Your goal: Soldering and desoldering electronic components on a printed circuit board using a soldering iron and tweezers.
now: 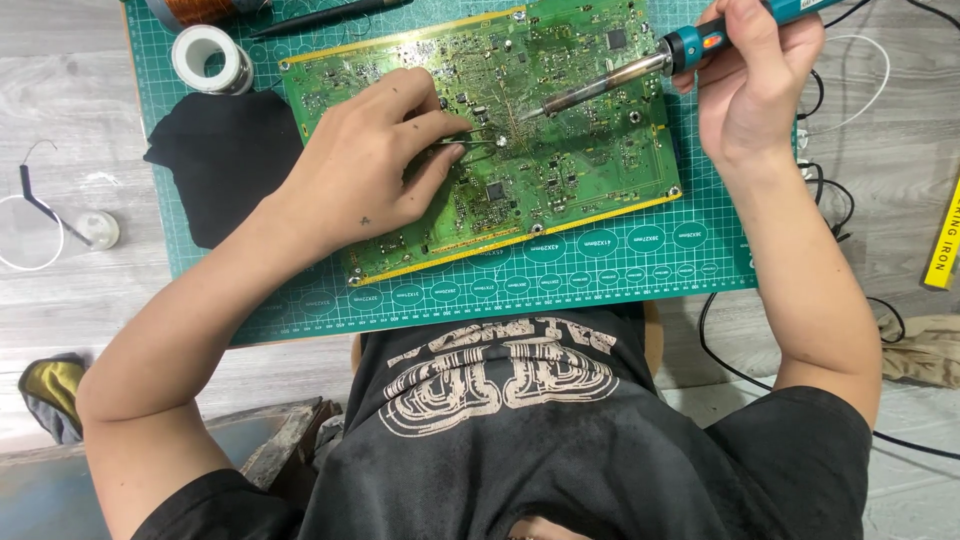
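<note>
A large green circuit board (560, 170) lies tilted on a green cutting mat (620, 265). My left hand (375, 165) rests on the board's left half and pinches thin metal tweezers (478, 142) whose tips point right toward the board's middle. My right hand (750, 85) grips a teal soldering iron (700, 42) at the upper right. Its metal tip (535, 112) reaches down-left and meets the board just right of the tweezer tips.
A black cloth (225, 160) covers the mat's left edge. A white tape roll (210, 58) sits at the mat's top left. A small clear dish (98, 230) and wire lie on the grey table at left. Black cables (830, 200) and a yellow box (943, 245) are at right.
</note>
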